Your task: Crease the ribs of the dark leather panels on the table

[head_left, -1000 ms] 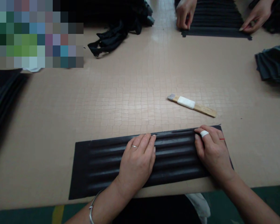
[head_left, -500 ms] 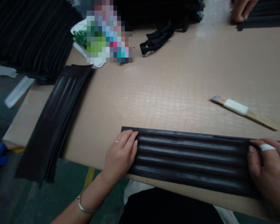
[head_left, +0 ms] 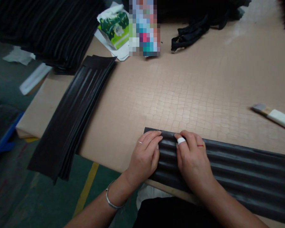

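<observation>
A long dark panel (head_left: 242, 169) with raised parallel ridges lies along the front edge of the table, its right end cut off by the picture's border. At the panel's left end, my left hand (head_left: 146, 153) rests with its fingers closed at the top edge. Close beside it, my right hand (head_left: 193, 158) presses on the same panel, fingers curled at the upper edge, a white wrap around one finger. A narrow strip of the ridged surface shows between the two hands. What lies under the fingertips is hidden.
A stack of similar dark panels (head_left: 68, 117) overhangs the table's left front edge. A flat brush (head_left: 279, 117) lies at right on the tan table (head_left: 166, 91). Farther back are a green-and-white packet (head_left: 116, 30), a black strap-like piece (head_left: 190, 33) and large black piles (head_left: 54, 31).
My right hand has moved from the panel's right end leftward to beside my left hand. The view has turned left, and another person's hand at upper right is out of sight.
</observation>
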A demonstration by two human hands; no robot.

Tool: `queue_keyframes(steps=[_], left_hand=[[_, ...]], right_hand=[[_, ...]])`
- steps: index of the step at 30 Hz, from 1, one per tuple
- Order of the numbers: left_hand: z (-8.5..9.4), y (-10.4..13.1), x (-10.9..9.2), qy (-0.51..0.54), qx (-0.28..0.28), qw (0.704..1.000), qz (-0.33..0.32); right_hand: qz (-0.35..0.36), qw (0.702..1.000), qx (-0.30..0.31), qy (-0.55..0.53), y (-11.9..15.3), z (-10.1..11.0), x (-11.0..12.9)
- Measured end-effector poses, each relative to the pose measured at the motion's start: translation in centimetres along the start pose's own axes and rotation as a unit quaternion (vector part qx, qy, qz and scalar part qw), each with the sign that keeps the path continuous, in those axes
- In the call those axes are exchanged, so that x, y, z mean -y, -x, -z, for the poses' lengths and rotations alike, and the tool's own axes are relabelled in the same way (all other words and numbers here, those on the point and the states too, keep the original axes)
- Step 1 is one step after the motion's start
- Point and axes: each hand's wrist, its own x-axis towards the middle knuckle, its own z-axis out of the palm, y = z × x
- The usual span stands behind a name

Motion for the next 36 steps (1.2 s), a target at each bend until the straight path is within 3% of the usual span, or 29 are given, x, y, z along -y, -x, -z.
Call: queue_keyframes(steps=[6, 18, 24, 36], left_hand=[[-0.1, 0.0, 0.1, 0.019, -0.005, 1.000, -0.001], [-0.4, -0.1, 0.8, -0.119, 0.018, 0.990, -0.072], [-0.2, -0.6, 0.5, -0.190, 0.037, 0.977, -0.085], [-0.2, -1.4, -0.4, -0.260, 0.046, 0.961, -0.082]], right_hand=[[0.026, 0.999, 0.007, -0.016, -1.6, -1.8, 2.8], [0.013, 0.999, -0.011, 0.047, -1.6, -1.2, 2.1], [-0.012, 0.998, -0.012, 0.054, 0.9, 1.0, -2.1], [-0.047, 0.986, -0.044, 0.157, 8.4, 7.5, -14.1]])
